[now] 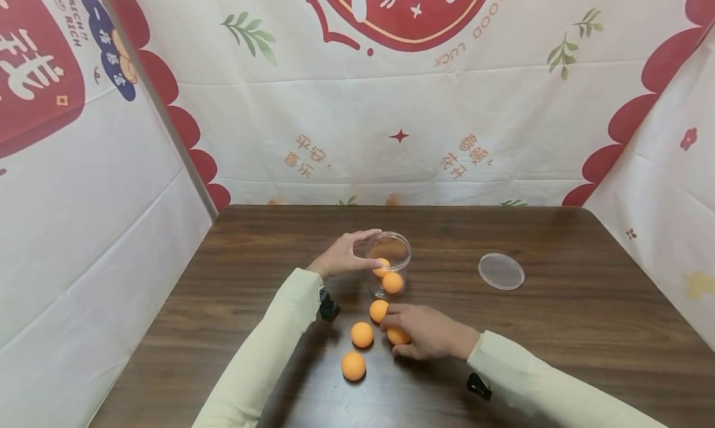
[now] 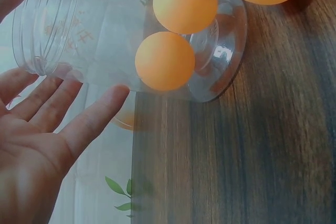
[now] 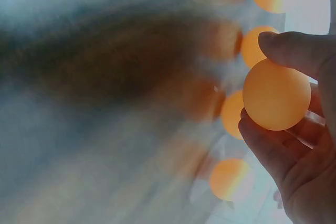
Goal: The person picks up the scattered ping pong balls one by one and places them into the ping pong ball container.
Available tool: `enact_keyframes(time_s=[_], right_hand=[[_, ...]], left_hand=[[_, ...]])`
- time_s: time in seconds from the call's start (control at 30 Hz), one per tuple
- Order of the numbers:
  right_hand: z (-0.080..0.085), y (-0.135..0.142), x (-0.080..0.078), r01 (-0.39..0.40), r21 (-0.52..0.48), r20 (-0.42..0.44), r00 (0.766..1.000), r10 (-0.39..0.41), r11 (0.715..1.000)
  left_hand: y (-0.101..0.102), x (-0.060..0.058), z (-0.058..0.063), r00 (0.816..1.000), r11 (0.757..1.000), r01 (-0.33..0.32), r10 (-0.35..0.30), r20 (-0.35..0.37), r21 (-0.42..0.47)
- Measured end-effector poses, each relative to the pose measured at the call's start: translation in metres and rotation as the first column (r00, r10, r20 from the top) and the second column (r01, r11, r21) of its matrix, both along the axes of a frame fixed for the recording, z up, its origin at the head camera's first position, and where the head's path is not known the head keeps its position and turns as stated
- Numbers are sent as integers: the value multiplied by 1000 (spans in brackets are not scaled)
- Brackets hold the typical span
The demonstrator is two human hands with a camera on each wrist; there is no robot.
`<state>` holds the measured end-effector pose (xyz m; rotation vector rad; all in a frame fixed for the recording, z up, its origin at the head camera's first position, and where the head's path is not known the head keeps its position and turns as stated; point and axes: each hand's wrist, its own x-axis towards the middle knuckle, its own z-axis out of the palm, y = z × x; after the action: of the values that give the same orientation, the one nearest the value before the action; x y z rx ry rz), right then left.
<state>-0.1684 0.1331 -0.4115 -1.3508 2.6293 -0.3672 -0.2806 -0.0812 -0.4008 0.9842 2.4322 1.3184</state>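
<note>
My left hand (image 1: 342,255) grips a clear plastic jar (image 1: 396,254) near its rim, thumb on one side and fingers on the other. The jar stands upright without a lid; two orange ping-pong balls (image 2: 185,3) lie at its bottom. Just in front of it, my right hand (image 1: 429,332) holds another orange ping-pong ball (image 3: 276,94) between thumb and fingers, low over the table. In the head view the fingers partly cover that ball. Three loose balls, a far one (image 1: 378,311), a middle one (image 1: 362,334) and a near one (image 1: 354,366), form a slanting row left of the right hand.
A round clear lid (image 1: 501,271) lies flat on the brown wooden table (image 1: 558,341), right of the jar. Printed white cloth (image 1: 346,105) hangs behind the table and along both sides.
</note>
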Motion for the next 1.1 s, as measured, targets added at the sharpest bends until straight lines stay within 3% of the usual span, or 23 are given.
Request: enact_keyframes(time_s=[0.23, 0.6, 0.8, 1.1], right_hand=[[26, 5, -11, -2, -10, -84, 996, 1, 1000], [87, 13, -37, 35, -55, -129, 991, -42, 998], [100, 10, -50, 50, -37, -169, 984, -56, 998], [106, 7, -66, 89, -43, -130, 987, -94, 995]], left_hand=[[0, 1, 0, 999, 1000, -26, 26, 40, -1], [1, -2, 0, 999, 1000, -17, 17, 27, 0], [0, -2, 0, 1000, 1000, -10, 10, 30, 4], [0, -3, -2, 999, 1000, 0, 0, 48, 6]])
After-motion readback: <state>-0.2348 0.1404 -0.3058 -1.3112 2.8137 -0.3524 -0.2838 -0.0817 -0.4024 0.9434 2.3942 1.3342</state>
